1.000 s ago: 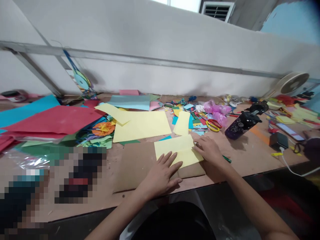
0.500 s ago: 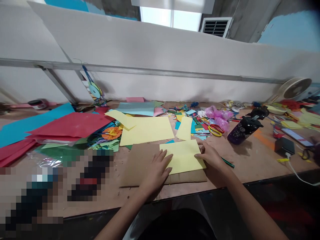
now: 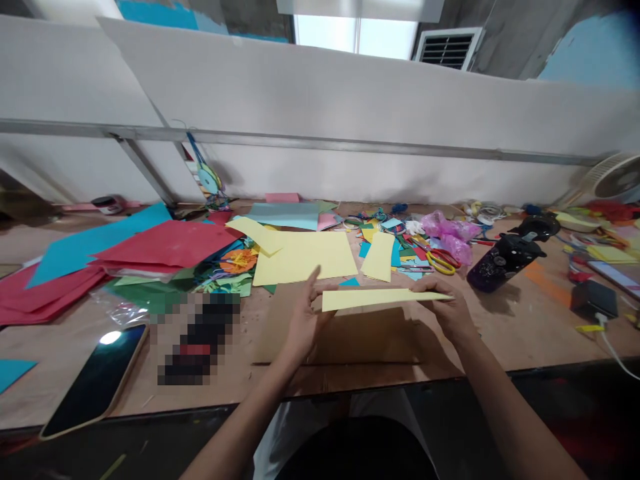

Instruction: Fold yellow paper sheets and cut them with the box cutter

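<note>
A folded-looking sheet of yellow paper [image 3: 370,299] hangs above the brown cardboard [image 3: 345,343], seen almost edge-on. My right hand [image 3: 447,312] pinches its right end, thumb on top and fingers underneath. At the left end my left hand [image 3: 306,323] holds the sheet, with the index finger sticking up; part of this grip is hidden behind the paper. The cardboard lies flat near the table's front edge. Just beyond it are a larger yellow sheet [image 3: 313,257] and a narrow yellow piece [image 3: 379,259].
Red sheets [image 3: 170,245], a blue sheet [image 3: 107,233] and a phone [image 3: 95,383] lie to the left. On the right are scissors [image 3: 440,261], pink plastic [image 3: 453,233], a tilted dark bottle [image 3: 503,263] and a black charger [image 3: 594,300]. A fan [image 3: 617,177] stands far right.
The yellow sheet has come up off the cardboard and tilted to nearly edge-on. My left hand went from lying flat to holding its left end. The view shifted slightly left.
</note>
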`<state>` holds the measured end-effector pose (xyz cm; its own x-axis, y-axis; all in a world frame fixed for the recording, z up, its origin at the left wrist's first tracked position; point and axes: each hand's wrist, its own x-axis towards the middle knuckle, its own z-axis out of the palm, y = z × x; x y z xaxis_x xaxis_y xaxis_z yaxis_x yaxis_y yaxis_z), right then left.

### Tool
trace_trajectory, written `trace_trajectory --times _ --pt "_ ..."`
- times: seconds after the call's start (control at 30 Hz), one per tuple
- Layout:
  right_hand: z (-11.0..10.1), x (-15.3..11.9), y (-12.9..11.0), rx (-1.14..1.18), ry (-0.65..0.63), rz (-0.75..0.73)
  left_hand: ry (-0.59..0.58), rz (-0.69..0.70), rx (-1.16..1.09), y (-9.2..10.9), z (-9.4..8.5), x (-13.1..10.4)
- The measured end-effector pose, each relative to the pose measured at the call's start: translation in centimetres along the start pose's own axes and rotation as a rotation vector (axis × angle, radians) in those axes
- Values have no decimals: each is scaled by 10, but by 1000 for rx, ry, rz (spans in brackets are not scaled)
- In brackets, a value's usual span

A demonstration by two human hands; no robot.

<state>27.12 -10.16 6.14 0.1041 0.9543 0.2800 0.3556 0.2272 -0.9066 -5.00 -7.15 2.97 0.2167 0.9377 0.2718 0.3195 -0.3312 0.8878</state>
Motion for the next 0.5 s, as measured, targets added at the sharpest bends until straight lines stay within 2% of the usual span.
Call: trace_trajectory --times 0.03,0.1,0.17,0.23,0.3,0.37,0.43,0.5 --pt "1 -2 -2 17 27 -46 30 -17 -86 4 -4 2" --pt "4 -8 -3 36 60 -149 23 10 -121 11 -11 2" --pt "8 -16 1 22 44 -220 2 64 -70 11 -16 -4" --pt "10 -25 8 -36 -27 -232 -20 83 31 8 -20 -13" --pt "10 -34 15 -140 -123 -198 -110 87 181 3 -24 -25" --pt "8 -42 19 -266 -213 -164 -259 117 360 0 -27 -37" --pt "4 -46 20 -374 -294 -174 -396 162 523 -1 -29 -48" --pt "0 -47 20 -441 -359 -209 -481 194 643 -1 -28 -56"
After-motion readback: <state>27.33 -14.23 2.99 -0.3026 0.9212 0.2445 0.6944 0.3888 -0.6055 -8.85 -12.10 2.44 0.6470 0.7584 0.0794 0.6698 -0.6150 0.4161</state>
